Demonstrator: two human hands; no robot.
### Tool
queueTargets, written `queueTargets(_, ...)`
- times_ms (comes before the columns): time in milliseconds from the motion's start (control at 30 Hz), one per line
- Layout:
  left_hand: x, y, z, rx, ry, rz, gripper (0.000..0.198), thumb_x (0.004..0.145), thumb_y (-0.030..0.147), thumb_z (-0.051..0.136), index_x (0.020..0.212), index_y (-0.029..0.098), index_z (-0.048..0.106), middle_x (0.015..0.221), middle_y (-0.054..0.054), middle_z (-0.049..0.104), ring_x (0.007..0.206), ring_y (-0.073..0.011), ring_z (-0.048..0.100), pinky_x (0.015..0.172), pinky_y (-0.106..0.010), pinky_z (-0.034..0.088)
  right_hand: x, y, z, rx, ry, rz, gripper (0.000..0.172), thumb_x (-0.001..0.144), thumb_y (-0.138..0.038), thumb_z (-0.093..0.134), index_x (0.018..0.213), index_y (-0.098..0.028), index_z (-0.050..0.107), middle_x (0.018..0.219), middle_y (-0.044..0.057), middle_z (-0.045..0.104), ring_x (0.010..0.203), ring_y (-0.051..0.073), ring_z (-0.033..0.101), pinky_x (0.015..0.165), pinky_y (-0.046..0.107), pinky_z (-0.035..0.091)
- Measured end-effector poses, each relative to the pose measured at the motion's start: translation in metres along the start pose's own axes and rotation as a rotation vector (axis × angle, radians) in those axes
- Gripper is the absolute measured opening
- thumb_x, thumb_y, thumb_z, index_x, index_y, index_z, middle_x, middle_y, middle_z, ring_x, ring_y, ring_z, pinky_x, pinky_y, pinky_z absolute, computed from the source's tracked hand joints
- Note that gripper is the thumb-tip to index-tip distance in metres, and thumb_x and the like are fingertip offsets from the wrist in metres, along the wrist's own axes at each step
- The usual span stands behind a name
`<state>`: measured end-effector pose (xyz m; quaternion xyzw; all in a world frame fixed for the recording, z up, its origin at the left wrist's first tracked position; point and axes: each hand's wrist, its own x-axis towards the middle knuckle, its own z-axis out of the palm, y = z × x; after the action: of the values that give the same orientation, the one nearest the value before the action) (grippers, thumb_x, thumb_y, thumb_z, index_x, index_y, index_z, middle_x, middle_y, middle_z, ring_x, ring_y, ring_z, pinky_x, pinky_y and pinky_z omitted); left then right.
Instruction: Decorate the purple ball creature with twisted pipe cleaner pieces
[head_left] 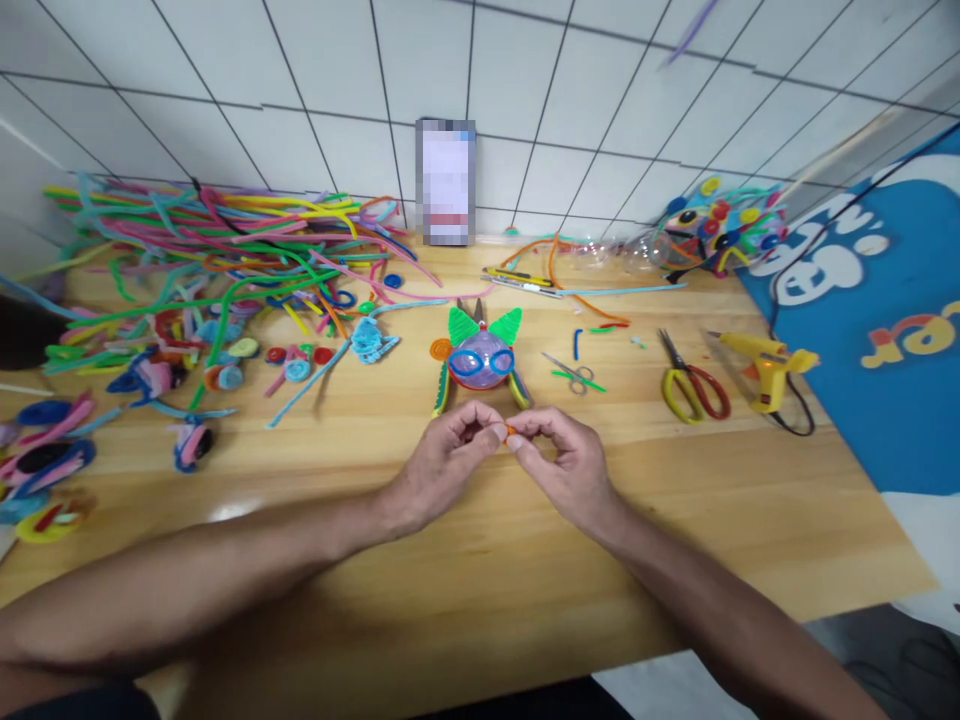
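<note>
Between my fingertips is a small orange piece [511, 431], probably bent pipe cleaner, mostly hidden by the fingers. My left hand [454, 462] pinches it from one side, thumb against forefinger. From the other side my right hand [564, 462] pinches it too, so the hands nearly meet. Just beyond them sits a clear ball figure [482, 362] with green pointed ears, blue ring eyes and yellow-green legs. An orange coil [440, 349] touches its left side. To its right lie small scissors [579, 380] across a green strip.
A heap of coloured pipe cleaners [247, 225] covers the back left, with small finished pieces before it. A phone [446, 182] leans on the tiled wall. Red-and-yellow-handled scissors [694, 385] and a yellow glue gun [765, 365] with a cord lie right. Clear balls [645, 250] stand behind.
</note>
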<state>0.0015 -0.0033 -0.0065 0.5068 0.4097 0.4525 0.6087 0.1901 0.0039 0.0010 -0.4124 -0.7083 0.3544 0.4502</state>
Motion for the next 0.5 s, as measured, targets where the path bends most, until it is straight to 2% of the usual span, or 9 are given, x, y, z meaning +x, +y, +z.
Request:
queueTargets(233, 0.0006, -0.0001, 0.0029, -0.004, 0.071, 0.017, 0.025, 0.095, 0.041, 0.068, 0.088, 0.017, 0.065, 0.082, 0.001, 0.061, 0.077, -0.0132, 0.053, 0.076, -0.027, 0.047, -0.0025, 0.0013, 0.0034, -0.008, -0.005, -0.042, 0.009, 0.097, -0.020, 0.069, 0.101, -0.025, 0.075, 0.093, 0.002, 0.079, 0.084, 0.016, 0.073, 0.077, 0.030, 0.059)
queueTargets(500, 0.0066, -0.0015, 0.0027, 0.013, 0.065, -0.012, 0.026, 0.092, 0.043, 0.068, 0.087, 0.018, 0.067, 0.081, 0.000, 0.063, 0.077, -0.0145, 0.055, 0.077, -0.028, 0.047, -0.0022, 0.0077, 0.0001, 0.083, 0.037, 0.146, 0.013, 0.095, -0.029, 0.071, 0.107, -0.025, 0.075, 0.096, 0.002, 0.080, 0.085, 0.017, 0.073, 0.078, 0.030, 0.058)
